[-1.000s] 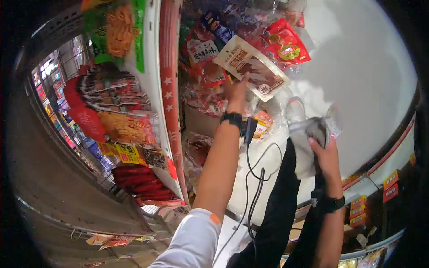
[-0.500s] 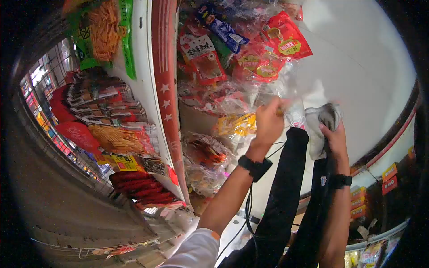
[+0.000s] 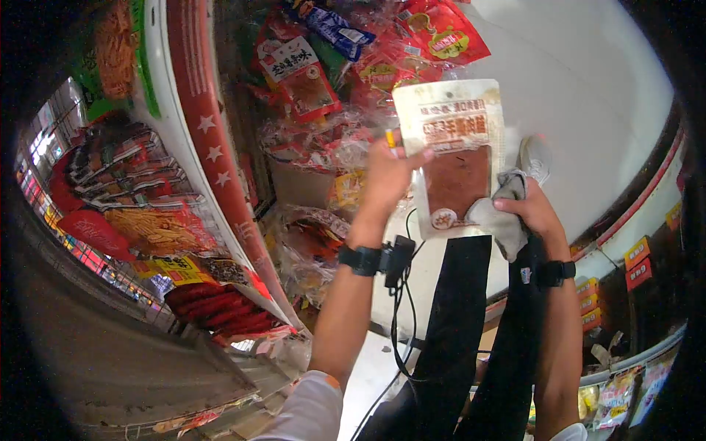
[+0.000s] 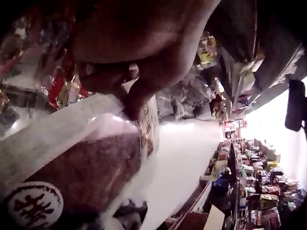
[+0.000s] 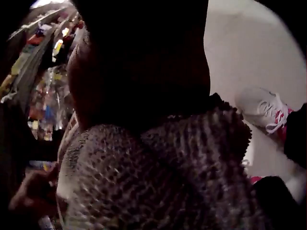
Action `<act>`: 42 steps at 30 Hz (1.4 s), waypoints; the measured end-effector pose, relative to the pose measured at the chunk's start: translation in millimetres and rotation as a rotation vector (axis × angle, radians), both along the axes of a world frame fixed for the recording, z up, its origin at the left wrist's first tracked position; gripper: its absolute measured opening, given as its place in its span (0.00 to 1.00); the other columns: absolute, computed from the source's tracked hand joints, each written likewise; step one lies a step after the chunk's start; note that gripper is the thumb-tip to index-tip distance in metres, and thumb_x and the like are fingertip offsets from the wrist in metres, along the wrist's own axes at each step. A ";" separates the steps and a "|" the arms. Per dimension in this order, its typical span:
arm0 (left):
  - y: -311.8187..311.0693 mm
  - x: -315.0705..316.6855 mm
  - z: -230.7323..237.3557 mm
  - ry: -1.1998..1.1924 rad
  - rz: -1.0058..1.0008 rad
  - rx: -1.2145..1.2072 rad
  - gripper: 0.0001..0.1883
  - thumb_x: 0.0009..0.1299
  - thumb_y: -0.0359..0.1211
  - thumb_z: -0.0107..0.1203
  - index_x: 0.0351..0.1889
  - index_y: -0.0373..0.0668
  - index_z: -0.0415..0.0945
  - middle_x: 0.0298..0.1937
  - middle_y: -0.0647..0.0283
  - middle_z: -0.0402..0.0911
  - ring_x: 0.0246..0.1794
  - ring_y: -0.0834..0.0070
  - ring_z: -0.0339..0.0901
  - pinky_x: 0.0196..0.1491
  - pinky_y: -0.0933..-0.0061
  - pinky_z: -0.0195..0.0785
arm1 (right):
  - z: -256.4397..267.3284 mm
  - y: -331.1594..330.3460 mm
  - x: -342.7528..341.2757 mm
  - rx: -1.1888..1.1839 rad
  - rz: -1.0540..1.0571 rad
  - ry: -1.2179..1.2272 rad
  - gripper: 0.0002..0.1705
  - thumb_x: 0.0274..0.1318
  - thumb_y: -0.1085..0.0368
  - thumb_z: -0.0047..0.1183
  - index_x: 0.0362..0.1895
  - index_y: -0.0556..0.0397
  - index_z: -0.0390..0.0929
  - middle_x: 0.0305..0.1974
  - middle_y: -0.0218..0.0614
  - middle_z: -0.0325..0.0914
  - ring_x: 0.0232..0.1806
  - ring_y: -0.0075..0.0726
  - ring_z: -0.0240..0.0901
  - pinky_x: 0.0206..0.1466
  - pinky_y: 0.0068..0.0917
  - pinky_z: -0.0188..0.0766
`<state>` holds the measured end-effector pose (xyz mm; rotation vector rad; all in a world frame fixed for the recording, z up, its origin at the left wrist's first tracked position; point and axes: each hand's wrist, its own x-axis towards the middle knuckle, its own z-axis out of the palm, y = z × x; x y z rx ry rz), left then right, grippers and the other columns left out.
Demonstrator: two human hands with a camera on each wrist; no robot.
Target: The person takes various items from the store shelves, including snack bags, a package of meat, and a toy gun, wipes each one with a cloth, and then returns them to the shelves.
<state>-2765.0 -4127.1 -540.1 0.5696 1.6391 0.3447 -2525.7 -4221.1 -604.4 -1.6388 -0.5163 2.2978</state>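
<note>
My left hand (image 3: 387,176) pinches the left edge of a cream-bordered snack packet (image 3: 457,180), thumb on its front. Through the packet's clear window shows something reddish brown, and a round printed seal sits near the bottom. A small orange-ended thing (image 3: 390,138) sticks out between the left fingers. With my right hand (image 3: 540,209) I grip a bunched grey cloth (image 3: 507,231), which overlaps the packet's lower right corner. In the left wrist view the packet (image 4: 91,167) hangs below the left hand (image 4: 139,57). Up close, the cloth (image 5: 158,172) has a bumpy weave and hides the right fingertips.
Several plastic-wrapped snack packs (image 3: 309,81) lie heaped beyond the left hand. A shelf edge with stars (image 3: 209,140) runs along the left, bearing more packs. A black cable (image 3: 401,331) hangs from the left wrist. A white shoe (image 3: 535,158) stands on the pale floor (image 3: 581,95).
My left hand has lifted the packet off the heap and brought it toward me. The right hand has moved the cloth leftward, against the packet's lower corner.
</note>
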 end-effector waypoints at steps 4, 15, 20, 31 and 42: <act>7.7 -26.0 9.0 -0.033 -0.241 -0.151 0.11 0.62 0.29 0.59 0.41 0.37 0.77 0.33 0.69 0.80 0.31 0.85 0.73 0.37 0.80 0.67 | 21.4 18.9 -12.3 -0.041 -0.182 0.125 0.26 0.42 0.63 0.64 0.45 0.61 0.71 0.37 0.35 0.76 0.36 0.27 0.71 0.44 0.25 0.68; -24.2 -20.6 19.3 0.031 -0.244 -0.016 0.06 0.60 0.28 0.60 0.33 0.36 0.78 0.28 0.71 0.78 0.26 0.86 0.70 0.31 0.80 0.66 | 30.8 34.5 -21.8 -0.078 -0.218 0.200 0.26 0.47 0.66 0.61 0.50 0.59 0.68 0.41 0.35 0.75 0.41 0.28 0.72 0.47 0.27 0.70; -24.1 -4.5 34.7 -0.059 -0.122 0.056 0.04 0.60 0.26 0.59 0.30 0.36 0.78 0.27 0.70 0.78 0.24 0.85 0.70 0.29 0.80 0.64 | 29.2 22.7 -19.4 0.131 -0.071 0.042 0.21 0.46 0.58 0.62 0.42 0.60 0.75 0.31 0.31 0.77 0.33 0.25 0.70 0.41 0.26 0.68; 4.1 -104.1 -30.3 0.242 0.540 0.168 0.11 0.65 0.37 0.57 0.36 0.41 0.71 0.27 0.69 0.74 0.18 0.82 0.63 0.21 0.78 0.55 | 35.0 -11.3 -1.6 0.053 0.037 -0.155 0.19 0.47 0.65 0.59 0.44 0.59 0.74 0.37 0.33 0.76 0.40 0.28 0.69 0.47 0.26 0.65; -116.5 50.1 -41.6 0.193 -0.683 0.166 0.12 0.62 0.35 0.52 0.38 0.37 0.75 0.35 0.48 0.78 0.38 0.54 0.76 0.40 0.61 0.68 | 19.3 -58.5 7.6 0.151 0.081 -0.175 0.21 0.46 0.65 0.58 0.47 0.59 0.72 0.38 0.42 0.77 0.40 0.36 0.72 0.48 0.32 0.67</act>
